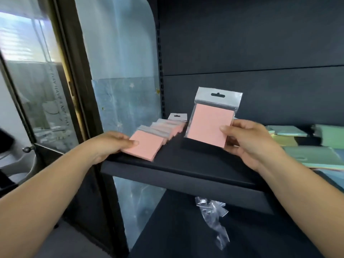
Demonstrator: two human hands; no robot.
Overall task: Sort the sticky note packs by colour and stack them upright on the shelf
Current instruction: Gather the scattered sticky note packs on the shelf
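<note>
My right hand [249, 142] holds one pink sticky note pack [208, 125] in its clear hang-tab sleeve, upright and tilted a little, just above the dark shelf [186, 164]. A row of several pink packs [162, 131] lies leaning back like fallen tiles at the shelf's left end. My left hand [109, 144] rests its fingers on the front pack of that row [147, 146]. Green, blue and yellow packs [305, 144] lie in loose flat piles on the right part of the shelf.
The shelf's dark back panel [251, 81] rises behind the packs, with a slotted upright [161, 71] at its left. A crumpled clear plastic bag [214, 211] lies on the lower shelf. A glass door with a dark frame [61, 90] stands to the left.
</note>
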